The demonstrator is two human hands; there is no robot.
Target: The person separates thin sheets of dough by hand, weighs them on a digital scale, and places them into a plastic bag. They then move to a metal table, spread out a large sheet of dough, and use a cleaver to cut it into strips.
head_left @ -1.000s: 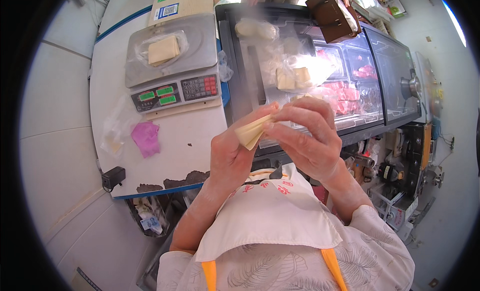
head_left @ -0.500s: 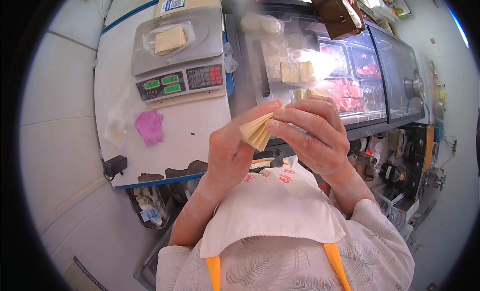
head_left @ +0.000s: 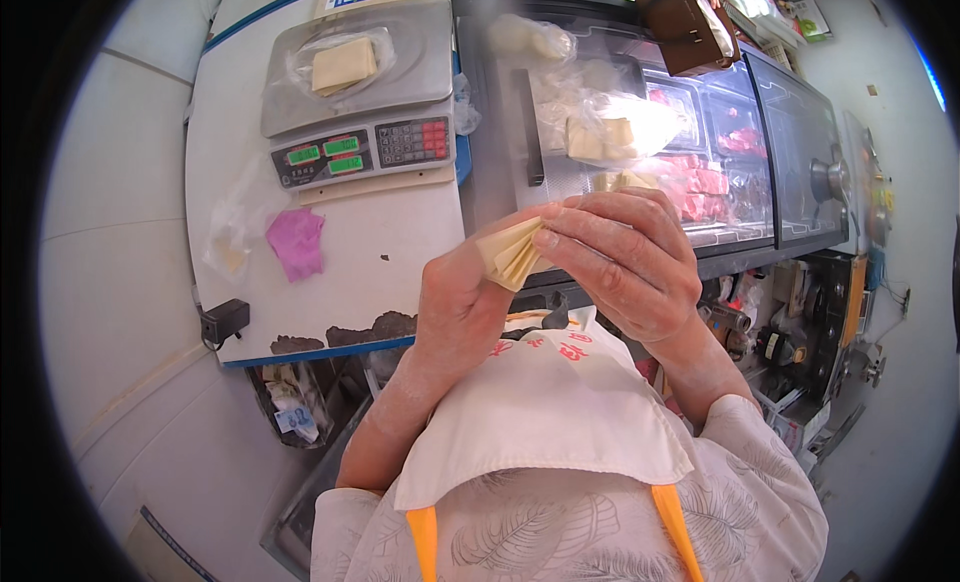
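Between my hands, above the counter's front edge, is a stack of pale yellow dough wrappers [head_left: 512, 262], its near edges fanned apart. My left hand [head_left: 458, 290] grips the stack from the left. On the other side, the fingertips of my right hand [head_left: 635, 267] press on its far right edge. Part of the stack is hidden behind my fingers. Beyond my left hand, a digital scale [head_left: 424, 92] with green displays carries another folded stack of wrappers [head_left: 343, 66] on a clear plastic bag.
A glass-topped display case [head_left: 500, 102] at the right holds bagged wrappers [head_left: 600, 137] and trays of red meat [head_left: 695, 187]. A pink cloth-like piece [head_left: 296, 244] and a clear bag [head_left: 230, 242] lie on the white counter [head_left: 400, 217]. A brown bag [head_left: 680, 30] stands on the case.
My hands stay on the stack of wrappers, and its fanned edges look a little closer together. The surroundings have shifted slightly in the view.
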